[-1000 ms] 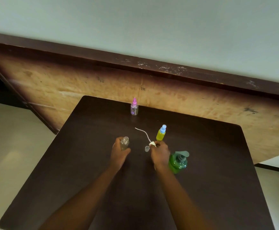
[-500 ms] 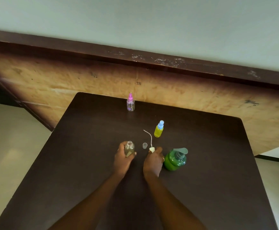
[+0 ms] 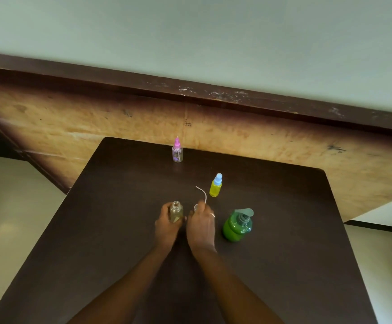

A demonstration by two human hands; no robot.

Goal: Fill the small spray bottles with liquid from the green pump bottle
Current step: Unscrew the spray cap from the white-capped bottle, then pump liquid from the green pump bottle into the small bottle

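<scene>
We're looking down on a dark brown table [image 3: 120,230], its far edge against a worn wooden panel [image 3: 97,127], and both bare forearms reach in from the bottom

The left hand [image 3: 167,226] is wrapped round the open bottle [image 3: 176,212]: fingers curled on its left side, the clear body upright on the table inside the grip, its bare neck poking out above the knuckles, with a yellow-green tinge low inside

Right next to it, the right hand [image 3: 201,224] lies knuckles up, fingers bunched together and pinching the spray tube [image 3: 204,195], a thin white line that rises out of the fingertips and curves away up and to the left. What the tube joins to is hidden under the fingers, so we can't tell. A ring [image 3: 212,215] glints on that hand

Off to the right, near but clear of the fingers, the green pump bottle [image 3: 237,226] stands upright with a pale pump head on top, and nobody is touching it

Farther back, just right of the tube's tip, stands the yellow bottle [image 3: 215,187] with its blue cap, free of both hands. At the far edge, well apart, is the pink-capped bottle [image 3: 177,152], clear-bodied and upright

Smallest of all, a little clear cap [image 3: 196,207] sits right at the right fingertips, between the two hands, partly hidden
</scene>
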